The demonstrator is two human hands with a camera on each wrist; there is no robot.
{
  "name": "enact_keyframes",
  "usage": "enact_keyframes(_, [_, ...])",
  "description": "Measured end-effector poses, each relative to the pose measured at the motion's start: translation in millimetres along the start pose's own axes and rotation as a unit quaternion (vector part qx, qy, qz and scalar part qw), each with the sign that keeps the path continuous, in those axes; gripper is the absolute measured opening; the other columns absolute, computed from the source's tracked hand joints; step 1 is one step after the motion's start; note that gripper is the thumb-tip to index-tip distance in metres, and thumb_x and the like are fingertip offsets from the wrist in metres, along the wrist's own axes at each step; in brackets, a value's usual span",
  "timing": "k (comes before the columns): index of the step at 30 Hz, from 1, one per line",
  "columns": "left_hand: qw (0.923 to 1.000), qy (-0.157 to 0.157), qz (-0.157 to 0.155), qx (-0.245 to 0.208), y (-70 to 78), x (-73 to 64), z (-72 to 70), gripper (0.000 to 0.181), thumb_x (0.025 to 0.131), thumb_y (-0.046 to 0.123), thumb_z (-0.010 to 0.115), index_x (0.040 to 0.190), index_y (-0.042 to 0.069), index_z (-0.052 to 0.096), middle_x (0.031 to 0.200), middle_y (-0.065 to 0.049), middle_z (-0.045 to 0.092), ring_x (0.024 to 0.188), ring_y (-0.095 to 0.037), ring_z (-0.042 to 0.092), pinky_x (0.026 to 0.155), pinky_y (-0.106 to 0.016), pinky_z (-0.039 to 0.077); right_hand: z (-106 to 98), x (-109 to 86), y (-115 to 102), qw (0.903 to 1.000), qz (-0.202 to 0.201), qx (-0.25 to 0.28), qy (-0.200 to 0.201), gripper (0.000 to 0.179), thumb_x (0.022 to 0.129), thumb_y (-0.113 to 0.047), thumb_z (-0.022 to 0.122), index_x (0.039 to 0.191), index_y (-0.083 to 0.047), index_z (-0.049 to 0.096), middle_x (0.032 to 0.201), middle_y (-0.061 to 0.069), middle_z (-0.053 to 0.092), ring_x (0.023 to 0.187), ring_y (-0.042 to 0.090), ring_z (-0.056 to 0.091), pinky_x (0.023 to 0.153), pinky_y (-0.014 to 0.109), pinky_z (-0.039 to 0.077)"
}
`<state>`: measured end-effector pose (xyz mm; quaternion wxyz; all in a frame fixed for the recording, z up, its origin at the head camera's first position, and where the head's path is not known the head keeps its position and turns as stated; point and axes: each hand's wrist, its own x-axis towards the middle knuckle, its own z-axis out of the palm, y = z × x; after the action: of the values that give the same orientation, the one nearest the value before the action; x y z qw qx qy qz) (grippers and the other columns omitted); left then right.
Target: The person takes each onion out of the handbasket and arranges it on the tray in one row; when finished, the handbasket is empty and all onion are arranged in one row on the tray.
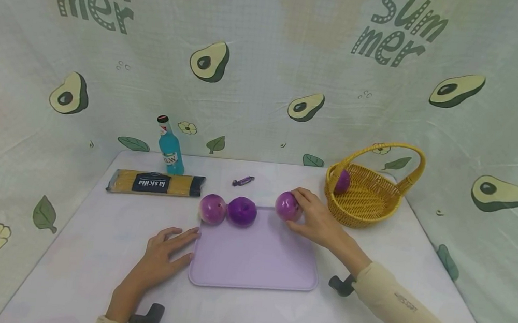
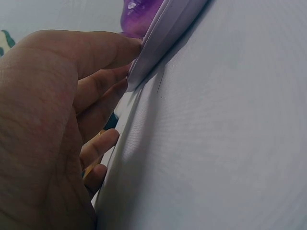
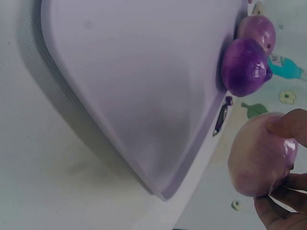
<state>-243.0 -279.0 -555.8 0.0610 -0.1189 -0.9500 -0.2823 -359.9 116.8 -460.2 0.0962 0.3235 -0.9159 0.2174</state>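
My right hand holds a light purple onion between thumb and fingers, over the far right part of the lilac tray. In the right wrist view the held onion appears off the tray's corner. Two more onions sit side by side at the tray's far left: a paler one and a deep purple one. My left hand is at the tray's left edge with fingers extended. In the left wrist view, its fingertips touch the tray's rim.
Back right stands a yellow wicker basket with another purple onion inside. A wrapped candy lies behind the tray. At the back left are a blue bottle and a pack of spaghetti. A printed curtain hangs behind the table.
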Motion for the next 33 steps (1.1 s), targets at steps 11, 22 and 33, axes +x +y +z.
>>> enact_keyframes(11, [0.9999, -0.009, 0.003, 0.000, -0.5, 1.6, -0.7, 0.051, 0.097, 0.046, 0.062, 0.146, 0.035, 0.052, 0.150, 0.015, 0.048, 0.138, -0.029, 0.033, 0.108, -0.062, 0.020, 6, 2.4, -2, 0.9995, 0.012, 0.027, -0.012, 0.078, 0.078, -0.017, 0.086, 0.142, 0.006, 0.048, 0.142, 0.020, 0.048, 0.129, 0.035, 0.048, 0.107, 0.047, 0.044])
enact_keyframes(22, [1.0000, -0.009, 0.000, -0.001, -1.8, 0.7, -0.5, 0.051, 0.097, 0.045, 0.062, 0.146, 0.036, 0.052, 0.150, 0.016, 0.047, 0.139, -0.028, 0.032, 0.108, -0.062, 0.019, 11, 7.8, -6, 0.9992, 0.008, 0.029, -0.025, 0.078, 0.077, -0.017, 0.086, 0.142, 0.005, 0.048, 0.143, 0.021, 0.048, 0.131, 0.036, 0.048, 0.108, 0.047, 0.042])
enact_keyframes(33, [0.9997, -0.020, -0.014, -0.006, -2.3, -0.6, -1.1, 0.052, 0.097, 0.047, 0.062, 0.147, 0.038, 0.051, 0.151, 0.017, 0.046, 0.140, -0.027, 0.031, 0.110, -0.061, 0.018, 20, 12.1, -10, 0.9993, -0.007, 0.032, -0.020, 0.078, 0.075, -0.013, 0.087, 0.140, 0.008, 0.049, 0.140, 0.022, 0.049, 0.129, 0.037, 0.049, 0.108, 0.046, 0.043])
